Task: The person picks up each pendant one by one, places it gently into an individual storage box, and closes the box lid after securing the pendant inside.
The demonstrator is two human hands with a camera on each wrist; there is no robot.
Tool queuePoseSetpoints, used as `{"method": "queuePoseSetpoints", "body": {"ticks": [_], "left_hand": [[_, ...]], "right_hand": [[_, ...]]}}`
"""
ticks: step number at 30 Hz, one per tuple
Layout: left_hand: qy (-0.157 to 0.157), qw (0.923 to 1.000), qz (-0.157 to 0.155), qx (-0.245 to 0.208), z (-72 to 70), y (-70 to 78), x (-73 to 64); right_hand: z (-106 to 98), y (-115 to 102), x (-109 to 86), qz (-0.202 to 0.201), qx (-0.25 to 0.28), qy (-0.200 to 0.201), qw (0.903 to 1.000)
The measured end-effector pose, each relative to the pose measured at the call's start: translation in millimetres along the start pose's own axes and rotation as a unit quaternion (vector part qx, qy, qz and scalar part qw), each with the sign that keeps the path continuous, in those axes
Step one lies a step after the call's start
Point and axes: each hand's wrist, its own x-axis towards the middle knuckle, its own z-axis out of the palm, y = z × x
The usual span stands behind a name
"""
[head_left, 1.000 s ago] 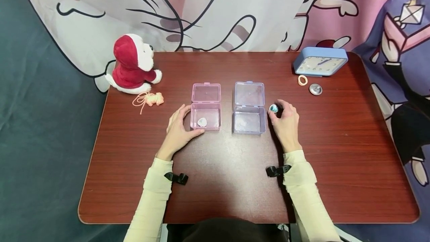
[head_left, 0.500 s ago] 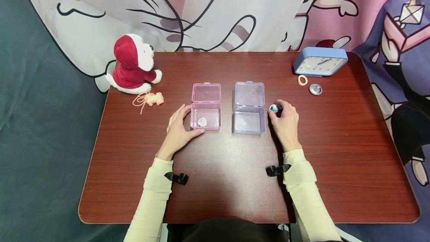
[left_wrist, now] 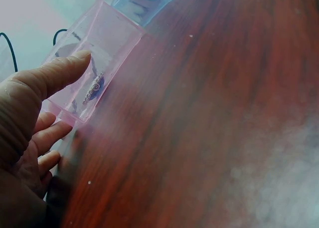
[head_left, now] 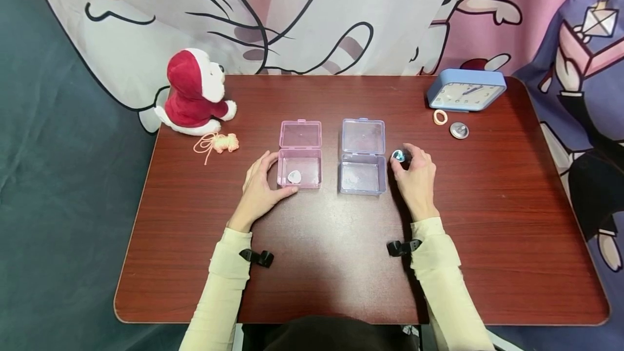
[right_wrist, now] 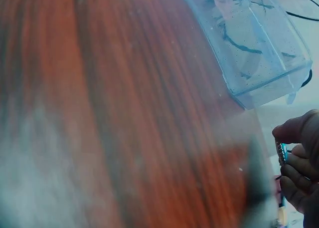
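Resting at the front left corner of the pink clear box (head_left: 312,169) is my left hand (head_left: 258,188), its thumb along the front wall and its fingers at the left side. Inside this box lies a small whitish piece (head_left: 294,177); a beaded edge shows on it (left_wrist: 93,88) in the left wrist view. My right hand (head_left: 416,177) pinches a small round blue-green shiny piece (head_left: 398,155) between thumb and fingers. A sparkling rim shows on that piece (right_wrist: 282,152) in the right wrist view. Left of the right hand stands a blue-violet clear box (head_left: 363,175), lid raised.
A plush dog in red (head_left: 195,93) sits at the back left, a peach yarn bundle (head_left: 225,143) before it. At the back right stand a blue clock (head_left: 465,91), a pale ring (head_left: 440,117) and a round silver piece (head_left: 459,130). All are on the brown table (head_left: 331,286).
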Motion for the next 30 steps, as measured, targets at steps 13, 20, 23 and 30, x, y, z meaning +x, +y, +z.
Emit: {"method": "queuePoseSetpoints", "body": {"ticks": [13, 20, 23, 30], "left_hand": [[0.004, 1.0000, 0.003, -0.002, 1.0, -0.2, -0.1], [0.002, 1.0000, 0.000, -0.004, -0.2, 1.2, -0.1], [0.003, 1.0000, 0.000, -0.003, -0.1, 0.6, -0.1], [0.003, 1.0000, 0.001, -0.003, 0.4, -0.4, -0.1]], "right_hand": [[-15.0, -34.4, -1.5, -0.048, 0.013, 0.027, 0.9984], [-11.0, -61.4, -3.9, -0.112, 0.036, 0.020, 0.9928], [-3.5, -71.3, -6.6, -0.137, 0.049, 0.002, 0.9894], [19.1, -91.0, -12.9, -0.190, 0.077, -0.036, 0.9781]]}}
